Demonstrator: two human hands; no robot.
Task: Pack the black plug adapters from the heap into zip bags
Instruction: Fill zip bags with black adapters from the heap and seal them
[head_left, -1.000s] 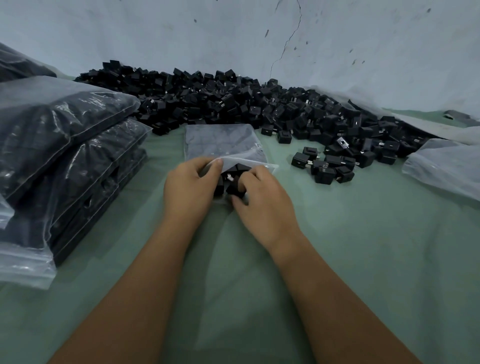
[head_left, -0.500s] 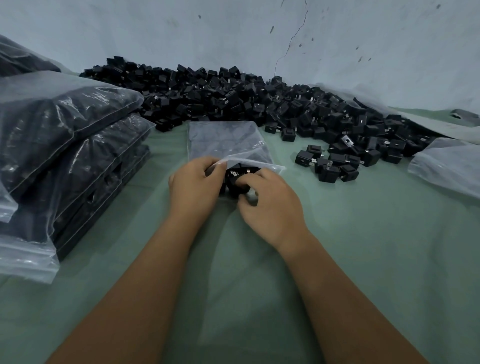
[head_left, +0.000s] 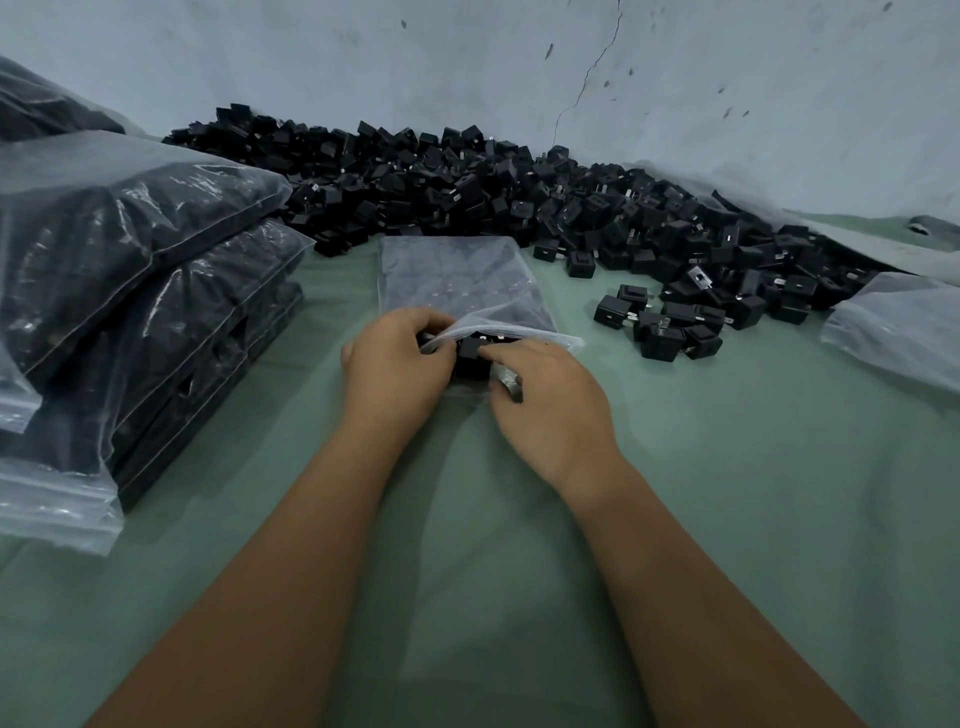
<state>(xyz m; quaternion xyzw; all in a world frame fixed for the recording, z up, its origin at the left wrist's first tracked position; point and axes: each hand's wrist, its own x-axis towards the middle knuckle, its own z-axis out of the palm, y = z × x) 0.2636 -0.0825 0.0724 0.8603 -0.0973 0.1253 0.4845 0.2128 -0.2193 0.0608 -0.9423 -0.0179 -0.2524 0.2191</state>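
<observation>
A clear zip bag (head_left: 462, 278) part-filled with black plug adapters lies flat in front of me, its mouth towards me. My left hand (head_left: 395, 364) pinches the upper lip of the bag's mouth and lifts it. My right hand (head_left: 545, 400) holds black adapters (head_left: 474, 353) at the mouth, its index finger stretched over one of them. A long heap of loose black adapters (head_left: 467, 192) runs along the wall behind the bag. A small cluster of adapters (head_left: 665, 325) sits to the right of the bag.
Filled zip bags (head_left: 130, 270) are stacked at the left. More clear plastic bags (head_left: 898, 332) lie at the right edge. A green cloth (head_left: 727, 493) covers the work surface, and a pale cracked wall (head_left: 571, 78) rises behind the heap.
My right hand has pushed the adapters further into the bag's mouth. My left hand has closed more tightly on the bag's lip.
</observation>
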